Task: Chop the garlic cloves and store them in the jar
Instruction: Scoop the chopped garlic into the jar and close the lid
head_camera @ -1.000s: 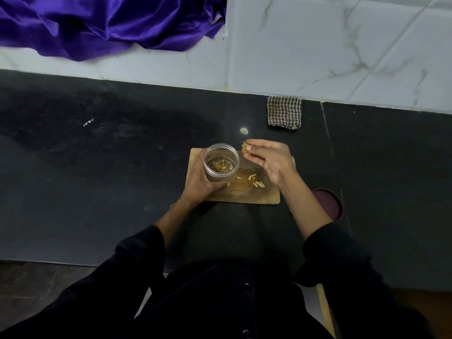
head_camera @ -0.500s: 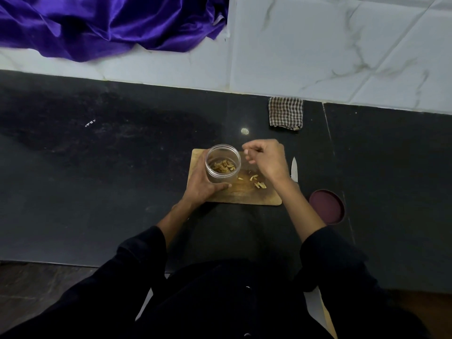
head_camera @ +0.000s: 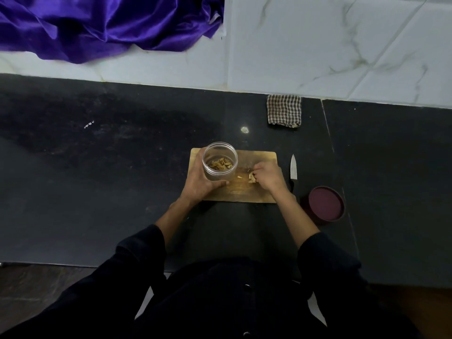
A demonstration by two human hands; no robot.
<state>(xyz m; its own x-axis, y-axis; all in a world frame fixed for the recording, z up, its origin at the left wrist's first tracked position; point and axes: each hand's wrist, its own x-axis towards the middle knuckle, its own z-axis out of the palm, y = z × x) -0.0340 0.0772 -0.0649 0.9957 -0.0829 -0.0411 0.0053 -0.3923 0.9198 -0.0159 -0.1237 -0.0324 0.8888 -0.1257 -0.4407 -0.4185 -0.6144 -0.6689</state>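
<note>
Your left hand [head_camera: 199, 182] wraps its fingers and thumb around the clear round plastic jar [head_camera: 220, 160], holding it upright on the left part of the small rectangular wooden cutting board [head_camera: 256, 192], likely to steady its light, smooth wall while pieces are dropped in. Pale chopped garlic [head_camera: 221, 164] already lies in the bottom of the jar. Your right hand [head_camera: 267, 176] is down on the board with fingers curled over the last few garlic pieces [head_camera: 252, 178] just right of the jar; whether it has them pinched, you cannot tell from here. The steel-bladed knife [head_camera: 293, 170] lies on the matte black counter [head_camera: 97, 192] beside the board's right edge, and the flat round maroon lid [head_camera: 324, 204] waits nearer you, to its right, handy for closing.
</note>
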